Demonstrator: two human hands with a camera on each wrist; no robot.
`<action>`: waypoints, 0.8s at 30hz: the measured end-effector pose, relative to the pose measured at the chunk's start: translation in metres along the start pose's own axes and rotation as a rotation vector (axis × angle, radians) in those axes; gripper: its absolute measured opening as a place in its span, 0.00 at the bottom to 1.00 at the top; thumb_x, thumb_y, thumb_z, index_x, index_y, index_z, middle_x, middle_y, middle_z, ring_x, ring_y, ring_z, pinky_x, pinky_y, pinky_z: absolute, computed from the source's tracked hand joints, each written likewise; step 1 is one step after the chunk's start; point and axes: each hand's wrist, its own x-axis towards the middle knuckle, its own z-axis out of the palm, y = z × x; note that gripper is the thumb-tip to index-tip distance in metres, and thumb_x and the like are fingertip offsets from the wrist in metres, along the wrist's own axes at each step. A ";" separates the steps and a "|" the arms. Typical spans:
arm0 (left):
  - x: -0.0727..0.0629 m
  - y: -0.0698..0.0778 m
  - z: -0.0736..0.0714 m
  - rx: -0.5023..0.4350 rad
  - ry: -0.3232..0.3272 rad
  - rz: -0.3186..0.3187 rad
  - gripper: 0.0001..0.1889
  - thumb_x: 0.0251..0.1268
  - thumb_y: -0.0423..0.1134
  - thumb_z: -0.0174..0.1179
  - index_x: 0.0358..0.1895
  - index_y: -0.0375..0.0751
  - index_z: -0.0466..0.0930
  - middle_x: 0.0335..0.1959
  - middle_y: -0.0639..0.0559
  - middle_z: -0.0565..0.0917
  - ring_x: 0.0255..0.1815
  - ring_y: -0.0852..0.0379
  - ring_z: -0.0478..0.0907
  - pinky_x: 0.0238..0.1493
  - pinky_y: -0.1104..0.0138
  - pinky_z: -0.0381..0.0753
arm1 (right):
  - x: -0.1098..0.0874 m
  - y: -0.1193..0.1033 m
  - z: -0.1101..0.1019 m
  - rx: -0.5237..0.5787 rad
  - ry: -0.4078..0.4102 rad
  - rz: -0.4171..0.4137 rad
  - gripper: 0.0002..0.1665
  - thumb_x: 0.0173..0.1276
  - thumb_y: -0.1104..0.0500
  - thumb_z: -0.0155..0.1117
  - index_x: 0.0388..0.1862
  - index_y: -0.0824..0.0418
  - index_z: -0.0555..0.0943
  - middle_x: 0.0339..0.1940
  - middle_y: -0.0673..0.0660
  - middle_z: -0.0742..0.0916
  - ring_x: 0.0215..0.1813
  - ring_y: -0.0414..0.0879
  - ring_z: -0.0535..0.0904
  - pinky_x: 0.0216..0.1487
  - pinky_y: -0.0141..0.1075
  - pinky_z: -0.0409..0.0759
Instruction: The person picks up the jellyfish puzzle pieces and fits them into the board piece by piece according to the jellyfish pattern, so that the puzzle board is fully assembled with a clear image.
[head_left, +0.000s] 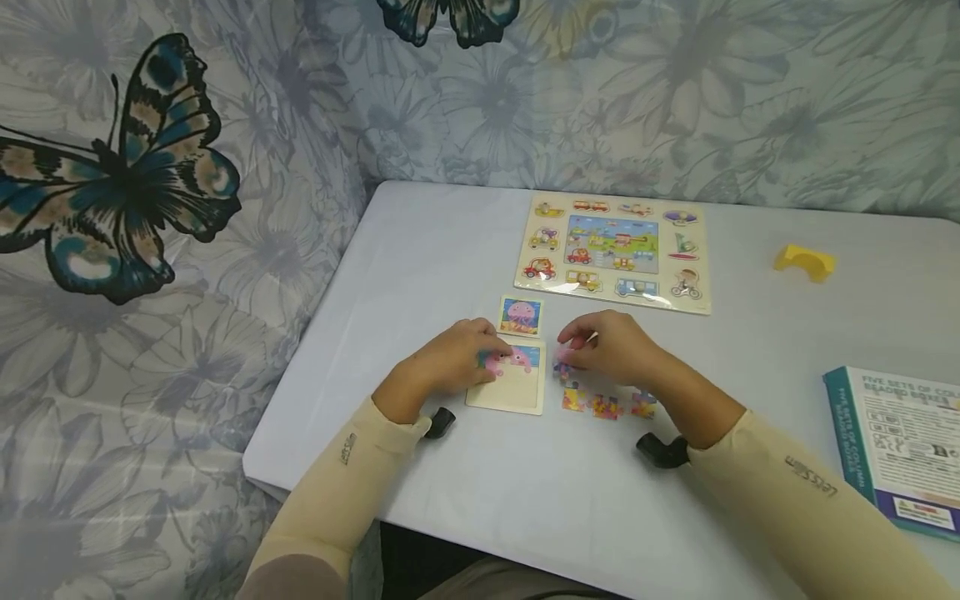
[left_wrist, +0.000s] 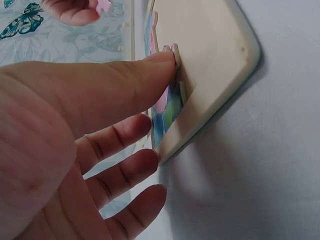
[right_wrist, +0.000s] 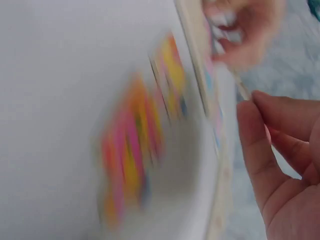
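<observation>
A shallow square wooden puzzle tray [head_left: 517, 398] lies on the table, with joined pink and blue jigsaw pieces [head_left: 521, 357] along its far side. My left hand [head_left: 457, 358] is over the tray's left part. Seen from the left wrist, its thumb [left_wrist: 125, 87] presses at the pieces' edge, while the other fingers stay loosely extended by the tray's rim. Right of the tray, my right hand [head_left: 611, 346] pinches a small pink puzzle piece [left_wrist: 103, 6] between thumb and fingertip. In the right wrist view only a thin edge of this piece [right_wrist: 243, 89] shows.
Several loose colourful puzzle pieces [head_left: 606, 407] lie below my right hand. A square octopus picture [head_left: 521, 317] sits just beyond the tray. Farther back are a large vehicle puzzle board [head_left: 611, 296] and a yellow arch block [head_left: 805, 262]. A boxed set [head_left: 900, 450] lies at the right.
</observation>
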 end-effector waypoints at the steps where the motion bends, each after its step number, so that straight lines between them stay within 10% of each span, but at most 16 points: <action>1: 0.000 0.000 -0.001 -0.002 0.001 0.002 0.24 0.65 0.42 0.71 0.65 0.60 0.82 0.62 0.54 0.75 0.62 0.53 0.70 0.66 0.60 0.73 | 0.003 -0.005 0.006 0.021 -0.010 -0.005 0.11 0.66 0.56 0.74 0.47 0.55 0.87 0.36 0.52 0.85 0.38 0.47 0.79 0.39 0.37 0.79; 10: 0.006 -0.005 -0.002 -0.126 0.049 -0.001 0.21 0.59 0.38 0.75 0.57 0.53 0.86 0.56 0.57 0.80 0.62 0.55 0.74 0.69 0.60 0.71 | 0.029 -0.031 0.050 0.063 -0.068 -0.022 0.08 0.65 0.57 0.75 0.40 0.57 0.85 0.31 0.53 0.84 0.34 0.45 0.78 0.35 0.34 0.77; 24: 0.007 -0.005 0.002 -0.106 0.087 0.017 0.22 0.55 0.44 0.78 0.55 0.50 0.87 0.55 0.56 0.82 0.61 0.53 0.75 0.68 0.60 0.72 | 0.041 -0.049 0.051 -0.147 -0.055 0.002 0.14 0.58 0.53 0.81 0.36 0.56 0.85 0.30 0.53 0.83 0.35 0.48 0.76 0.35 0.37 0.73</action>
